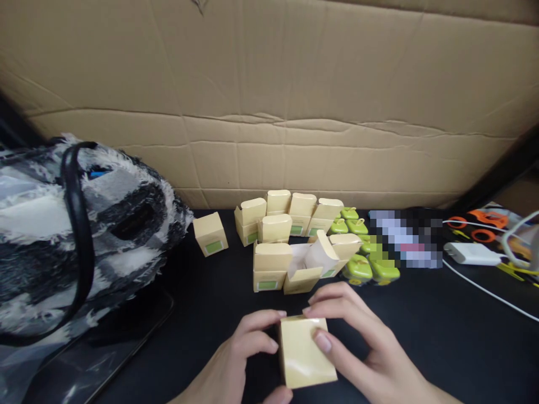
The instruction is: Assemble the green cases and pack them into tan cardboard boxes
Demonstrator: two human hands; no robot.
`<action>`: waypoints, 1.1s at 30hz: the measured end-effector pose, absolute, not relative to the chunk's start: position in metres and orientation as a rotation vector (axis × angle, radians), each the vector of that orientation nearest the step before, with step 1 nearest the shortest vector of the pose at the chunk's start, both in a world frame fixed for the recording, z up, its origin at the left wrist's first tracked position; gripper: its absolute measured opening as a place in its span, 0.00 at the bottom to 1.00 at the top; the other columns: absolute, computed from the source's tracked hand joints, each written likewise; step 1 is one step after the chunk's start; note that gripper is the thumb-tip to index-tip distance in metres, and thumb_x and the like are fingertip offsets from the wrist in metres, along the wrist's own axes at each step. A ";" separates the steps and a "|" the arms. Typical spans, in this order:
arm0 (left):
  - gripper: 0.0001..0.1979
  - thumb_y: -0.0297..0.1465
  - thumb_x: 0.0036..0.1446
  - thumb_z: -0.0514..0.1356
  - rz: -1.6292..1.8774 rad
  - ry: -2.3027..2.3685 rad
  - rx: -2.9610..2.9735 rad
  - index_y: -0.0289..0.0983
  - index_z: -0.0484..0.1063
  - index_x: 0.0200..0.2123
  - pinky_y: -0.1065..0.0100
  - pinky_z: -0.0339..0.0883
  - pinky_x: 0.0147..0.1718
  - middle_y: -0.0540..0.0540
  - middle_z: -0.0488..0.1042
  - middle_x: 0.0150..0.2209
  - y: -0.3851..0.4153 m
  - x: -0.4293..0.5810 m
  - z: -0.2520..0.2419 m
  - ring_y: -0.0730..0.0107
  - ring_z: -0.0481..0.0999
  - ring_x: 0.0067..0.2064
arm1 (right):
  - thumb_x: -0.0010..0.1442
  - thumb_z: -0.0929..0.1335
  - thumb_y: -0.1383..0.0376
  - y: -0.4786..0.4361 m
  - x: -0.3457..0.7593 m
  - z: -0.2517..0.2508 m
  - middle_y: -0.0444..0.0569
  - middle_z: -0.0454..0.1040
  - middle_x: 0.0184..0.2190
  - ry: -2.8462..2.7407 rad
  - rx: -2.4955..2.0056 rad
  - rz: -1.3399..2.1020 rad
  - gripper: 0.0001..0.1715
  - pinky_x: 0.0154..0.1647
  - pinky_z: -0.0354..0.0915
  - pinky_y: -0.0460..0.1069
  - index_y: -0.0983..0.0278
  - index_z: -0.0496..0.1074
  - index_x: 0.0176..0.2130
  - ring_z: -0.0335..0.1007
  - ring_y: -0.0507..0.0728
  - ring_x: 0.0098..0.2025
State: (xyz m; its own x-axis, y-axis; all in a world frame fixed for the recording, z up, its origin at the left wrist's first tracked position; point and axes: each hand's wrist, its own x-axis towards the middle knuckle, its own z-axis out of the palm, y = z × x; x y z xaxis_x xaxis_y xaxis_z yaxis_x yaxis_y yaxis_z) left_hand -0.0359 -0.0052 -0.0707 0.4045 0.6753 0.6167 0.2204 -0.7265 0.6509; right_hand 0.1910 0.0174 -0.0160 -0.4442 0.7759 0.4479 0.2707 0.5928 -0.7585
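Observation:
Between my hands, near the front of the black table, is a small cream box with its top closed. My left hand grips its left side, fingertips at the back corner and thumb at the front corner. The thumb of my right hand presses on the top, and its fingers touch the back edge. Behind it stand several cream boxes with raised flaps and green labels. One box among them has its lid tilted up, showing a white inside. A closed box stands apart to the left.
Several green containers sit right of the boxes. A shaggy black-and-white bag fills the left side. At right are a white charger, cables and orange-handled scissors. Cardboard walls off the back.

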 end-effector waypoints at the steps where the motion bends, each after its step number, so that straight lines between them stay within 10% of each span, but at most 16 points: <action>1: 0.20 0.33 0.61 0.60 1.316 0.722 2.171 0.43 0.57 0.54 0.68 0.69 0.53 0.40 0.66 0.57 -0.004 -0.035 -0.071 0.64 0.71 0.56 | 0.61 0.66 0.73 0.018 0.191 -0.017 0.44 0.72 0.40 -1.972 -0.845 0.828 0.14 0.45 0.68 0.42 0.57 0.69 0.45 0.71 0.51 0.43; 21: 0.22 0.40 0.65 0.55 0.949 1.012 2.255 0.49 0.57 0.61 0.65 0.68 0.55 0.43 0.67 0.58 -0.011 -0.040 -0.049 0.60 0.70 0.58 | 0.65 0.65 0.65 0.018 0.188 -0.022 0.46 0.72 0.39 -1.841 -1.038 1.112 0.10 0.41 0.71 0.47 0.58 0.67 0.47 0.71 0.53 0.39; 33: 0.26 0.43 0.64 0.53 0.956 0.936 2.623 0.42 0.56 0.62 0.65 0.69 0.52 0.39 0.71 0.54 -0.003 -0.043 -0.054 0.58 0.72 0.54 | 0.67 0.60 0.70 0.020 0.190 -0.015 0.53 0.76 0.36 -2.286 -0.781 0.334 0.13 0.36 0.73 0.48 0.65 0.72 0.43 0.74 0.56 0.37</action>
